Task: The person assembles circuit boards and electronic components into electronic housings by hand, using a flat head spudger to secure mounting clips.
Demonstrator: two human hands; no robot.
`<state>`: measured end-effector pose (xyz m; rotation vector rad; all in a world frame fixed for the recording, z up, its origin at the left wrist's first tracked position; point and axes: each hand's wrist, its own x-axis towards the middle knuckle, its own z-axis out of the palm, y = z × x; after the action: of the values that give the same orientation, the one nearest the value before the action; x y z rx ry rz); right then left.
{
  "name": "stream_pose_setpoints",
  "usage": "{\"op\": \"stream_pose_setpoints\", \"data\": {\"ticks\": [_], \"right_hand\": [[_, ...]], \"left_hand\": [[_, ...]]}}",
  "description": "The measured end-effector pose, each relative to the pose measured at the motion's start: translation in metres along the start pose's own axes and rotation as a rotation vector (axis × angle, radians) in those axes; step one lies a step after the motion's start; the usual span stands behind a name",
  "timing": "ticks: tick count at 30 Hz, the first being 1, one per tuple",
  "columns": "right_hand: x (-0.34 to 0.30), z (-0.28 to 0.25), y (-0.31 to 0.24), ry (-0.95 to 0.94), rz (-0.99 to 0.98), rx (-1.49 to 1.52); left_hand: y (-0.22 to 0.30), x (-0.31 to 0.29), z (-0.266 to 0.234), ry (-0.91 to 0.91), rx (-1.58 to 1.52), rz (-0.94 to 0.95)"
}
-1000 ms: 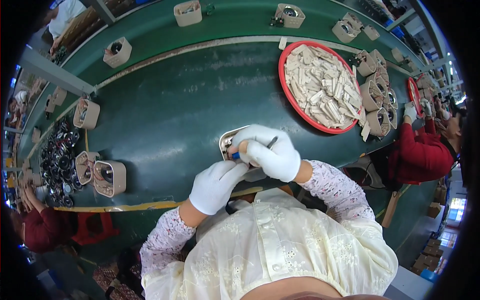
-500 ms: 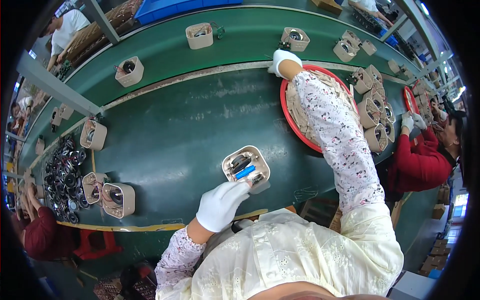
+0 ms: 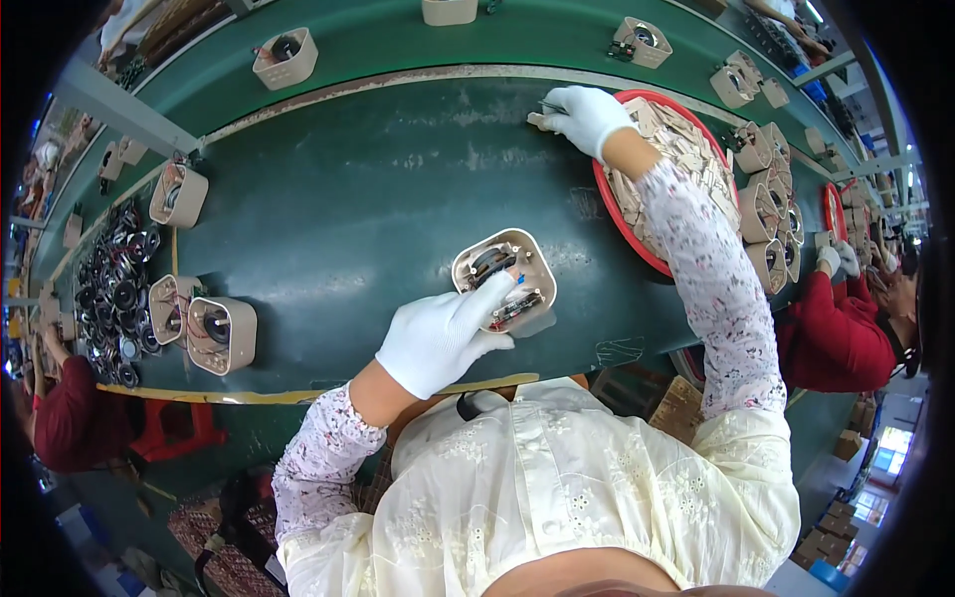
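Observation:
A beige speaker housing (image 3: 545,261) stands open side up on the table in front of me, with a round black speaker (image 3: 491,263) and a small circuit board (image 3: 517,309) inside. My left hand (image 3: 438,338), in a white glove, grips its near-left side. The index finger reaches inside, mostly covering a blue cylinder (image 3: 520,280), while the thumb lies by the near rim. Beyond the housing, my gloved right hand (image 3: 589,117) is closed at the left of a red basket (image 3: 604,202), pinching a small beige strip (image 3: 538,120). A thin dark piece, too small to name, also sticks out at its fingertips.
Flat beige strips (image 3: 686,149) fill the basket. Several housings (image 3: 764,209) are stacked to its right; others (image 3: 222,333) stand at left beside a heap of speakers (image 3: 121,289). A green conveyor (image 3: 378,45) carries more along the far side. A co-worker in red (image 3: 841,338) sits at right.
My right hand has drawn back from the conveyor's edge to the table beside the basket, the beige strip now visible in it. My left index finger has moved deeper into the housing, over the blue cylinder.

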<state>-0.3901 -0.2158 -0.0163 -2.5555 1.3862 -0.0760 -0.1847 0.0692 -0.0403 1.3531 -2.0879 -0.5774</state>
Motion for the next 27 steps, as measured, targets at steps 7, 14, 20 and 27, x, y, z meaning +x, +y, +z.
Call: {"op": "stream_pose_setpoints", "data": {"ticks": [7,14,20,27], "right_hand": [[-0.136,-0.015,-0.088,-0.161,-0.665,0.559],[-0.155,0.013,-0.095,-0.192,-0.485,0.352],[-0.157,0.015,-0.093,-0.17,-0.512,0.379],[-0.167,0.043,-0.101,0.024,-0.48,0.242]], "left_hand": [[-0.009,-0.007,0.001,-0.018,-0.034,0.008],[-0.012,-0.005,0.012,0.063,-0.004,0.047],[-0.011,-0.005,0.012,0.117,0.001,0.087],[-0.009,-0.01,0.018,0.203,0.124,0.187]]}}
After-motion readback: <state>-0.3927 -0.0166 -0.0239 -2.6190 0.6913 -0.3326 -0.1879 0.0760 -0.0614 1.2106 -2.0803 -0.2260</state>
